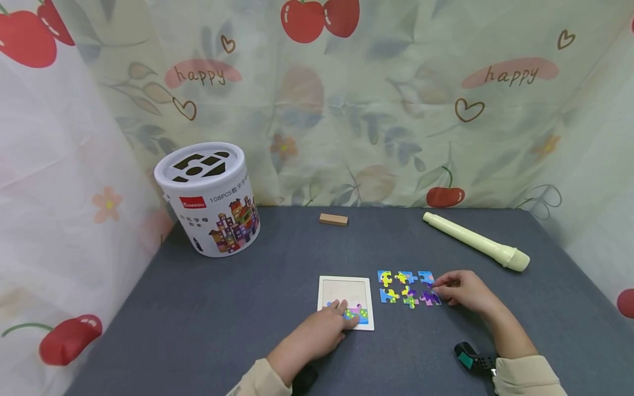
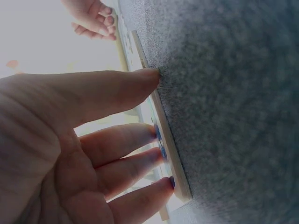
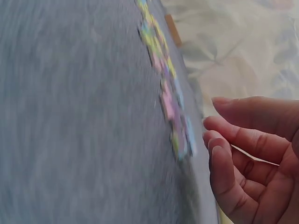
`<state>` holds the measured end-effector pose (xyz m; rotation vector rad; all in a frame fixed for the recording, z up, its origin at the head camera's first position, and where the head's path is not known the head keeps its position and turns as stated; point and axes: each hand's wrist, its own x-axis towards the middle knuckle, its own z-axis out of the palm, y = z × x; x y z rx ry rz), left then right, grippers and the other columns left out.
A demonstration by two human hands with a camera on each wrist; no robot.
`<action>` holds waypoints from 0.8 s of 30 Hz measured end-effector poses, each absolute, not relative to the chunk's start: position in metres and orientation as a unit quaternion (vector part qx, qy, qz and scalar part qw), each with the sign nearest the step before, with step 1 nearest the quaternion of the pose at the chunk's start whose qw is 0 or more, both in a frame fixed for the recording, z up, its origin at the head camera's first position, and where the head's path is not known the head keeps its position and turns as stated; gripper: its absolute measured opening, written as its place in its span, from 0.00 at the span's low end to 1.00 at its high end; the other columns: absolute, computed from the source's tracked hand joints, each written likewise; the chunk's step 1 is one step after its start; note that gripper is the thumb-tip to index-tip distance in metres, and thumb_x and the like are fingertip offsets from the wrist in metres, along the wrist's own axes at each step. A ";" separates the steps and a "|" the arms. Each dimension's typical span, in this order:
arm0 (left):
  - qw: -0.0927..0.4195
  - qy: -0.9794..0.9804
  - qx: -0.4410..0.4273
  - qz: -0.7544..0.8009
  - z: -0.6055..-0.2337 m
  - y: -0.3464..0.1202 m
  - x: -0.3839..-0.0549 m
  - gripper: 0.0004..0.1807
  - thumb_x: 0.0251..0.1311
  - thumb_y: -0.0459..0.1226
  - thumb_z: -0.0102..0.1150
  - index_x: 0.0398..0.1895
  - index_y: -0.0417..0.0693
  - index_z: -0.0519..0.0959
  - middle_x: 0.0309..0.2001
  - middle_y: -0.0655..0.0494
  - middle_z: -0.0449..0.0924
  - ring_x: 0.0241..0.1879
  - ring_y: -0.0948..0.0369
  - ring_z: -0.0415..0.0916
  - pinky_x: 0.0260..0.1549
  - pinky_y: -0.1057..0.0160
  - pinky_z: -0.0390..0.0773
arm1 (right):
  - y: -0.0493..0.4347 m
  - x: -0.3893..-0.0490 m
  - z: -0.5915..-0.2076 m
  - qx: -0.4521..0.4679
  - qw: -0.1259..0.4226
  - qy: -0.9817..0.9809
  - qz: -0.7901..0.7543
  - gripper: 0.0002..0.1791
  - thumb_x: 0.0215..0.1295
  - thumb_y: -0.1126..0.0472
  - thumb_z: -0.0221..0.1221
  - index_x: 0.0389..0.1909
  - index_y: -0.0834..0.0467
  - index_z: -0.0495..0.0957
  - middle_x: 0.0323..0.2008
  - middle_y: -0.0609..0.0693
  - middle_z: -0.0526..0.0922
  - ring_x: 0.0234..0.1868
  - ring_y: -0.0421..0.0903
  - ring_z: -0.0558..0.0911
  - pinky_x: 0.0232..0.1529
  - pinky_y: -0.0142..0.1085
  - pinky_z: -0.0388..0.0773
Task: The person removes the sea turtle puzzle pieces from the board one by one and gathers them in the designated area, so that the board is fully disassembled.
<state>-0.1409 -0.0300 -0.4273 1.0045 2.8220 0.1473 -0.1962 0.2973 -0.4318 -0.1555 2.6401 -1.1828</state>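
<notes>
My left hand (image 1: 322, 330) rests on the lower part of a square puzzle tray (image 1: 344, 290), its fingers fairly straight. In the left wrist view the thumb lies at the edge of the tray (image 2: 168, 135) while the other fingertips touch its face. Colourful fitted pieces (image 1: 364, 314) show along the tray's bottom; the hand hides some of them. Loose jigsaw pieces (image 1: 385, 278) lie in two rows to the right. Beside the purple piece (image 1: 430, 298) hovers my right hand (image 1: 465, 291). Its fingers (image 3: 222, 170) are loosely bent, with nothing visible between thumb and fingertips.
A white block bucket (image 1: 218, 203) with a shape-cut lid stands at the back left. Toward the back edge lies a small wooden block (image 1: 333, 220). A pale yellow toy microphone (image 1: 475, 240) lies at the right. Near the right forearm is a black strap (image 1: 477, 360).
</notes>
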 end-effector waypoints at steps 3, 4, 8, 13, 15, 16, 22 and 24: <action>0.081 0.938 0.332 0.052 -0.425 -0.031 -0.141 0.24 0.56 0.36 0.60 0.58 0.63 0.75 0.62 0.45 0.71 0.62 0.51 0.68 0.55 0.56 0.73 | 0.291 -0.197 -0.427 -0.075 0.124 0.902 -0.406 0.17 0.61 0.57 0.60 0.43 0.67 0.79 0.33 0.53 0.81 0.28 0.39 0.75 0.28 0.32 0.78; 0.087 0.938 0.332 0.054 -0.423 -0.032 -0.141 0.25 0.56 0.36 0.60 0.58 0.62 0.75 0.62 0.45 0.71 0.63 0.51 0.68 0.56 0.56 0.73 | 0.288 -0.198 -0.426 -0.081 0.126 0.901 -0.406 0.17 0.61 0.56 0.60 0.43 0.67 0.79 0.33 0.53 0.80 0.27 0.39 0.76 0.28 0.32 0.78; 0.109 0.934 0.332 0.069 -0.421 -0.038 -0.143 0.25 0.55 0.37 0.62 0.58 0.59 0.75 0.63 0.47 0.69 0.64 0.53 0.66 0.59 0.58 0.70 | 0.270 -0.206 -0.421 -0.110 0.125 0.901 -0.402 0.16 0.60 0.58 0.60 0.42 0.66 0.79 0.32 0.53 0.79 0.26 0.40 0.76 0.27 0.33 0.77; 0.119 0.933 0.321 0.108 -0.421 -0.048 -0.151 0.27 0.53 0.37 0.64 0.59 0.52 0.74 0.64 0.45 0.68 0.66 0.51 0.64 0.62 0.53 0.67 | 0.241 -0.216 -0.418 -0.129 0.132 0.896 -0.404 0.14 0.60 0.60 0.61 0.41 0.66 0.80 0.31 0.52 0.80 0.26 0.44 0.78 0.28 0.37 0.78; 0.131 0.934 0.306 0.131 -0.420 -0.052 -0.155 0.28 0.54 0.38 0.63 0.61 0.49 0.73 0.65 0.44 0.66 0.67 0.50 0.62 0.62 0.50 0.65 | 0.229 -0.219 -0.418 -0.131 0.137 0.892 -0.411 0.13 0.59 0.60 0.61 0.41 0.66 0.80 0.30 0.52 0.80 0.26 0.45 0.79 0.29 0.37 0.79; 0.137 0.934 0.298 0.142 -0.420 -0.054 -0.157 0.28 0.54 0.38 0.63 0.61 0.48 0.72 0.66 0.43 0.65 0.67 0.49 0.61 0.62 0.49 0.65 | 0.223 -0.220 -0.418 -0.134 0.138 0.890 -0.413 0.13 0.59 0.61 0.61 0.41 0.66 0.80 0.30 0.52 0.80 0.26 0.45 0.79 0.28 0.38 0.79; 0.162 0.938 0.250 0.175 -0.421 -0.067 -0.167 0.33 0.56 0.43 0.63 0.64 0.43 0.67 0.69 0.43 0.60 0.69 0.49 0.57 0.64 0.50 0.62 | 0.187 -0.224 -0.420 -0.167 0.157 0.878 -0.421 0.12 0.58 0.63 0.62 0.40 0.67 0.80 0.29 0.52 0.79 0.24 0.42 0.75 0.27 0.37 0.79; 0.162 0.940 0.244 0.177 -0.422 -0.070 -0.168 0.34 0.56 0.44 0.62 0.65 0.41 0.66 0.69 0.43 0.59 0.69 0.49 0.57 0.65 0.50 0.61 | 0.175 -0.225 -0.422 -0.185 0.164 0.875 -0.417 0.12 0.58 0.63 0.62 0.40 0.66 0.80 0.28 0.50 0.79 0.24 0.41 0.75 0.27 0.35 0.78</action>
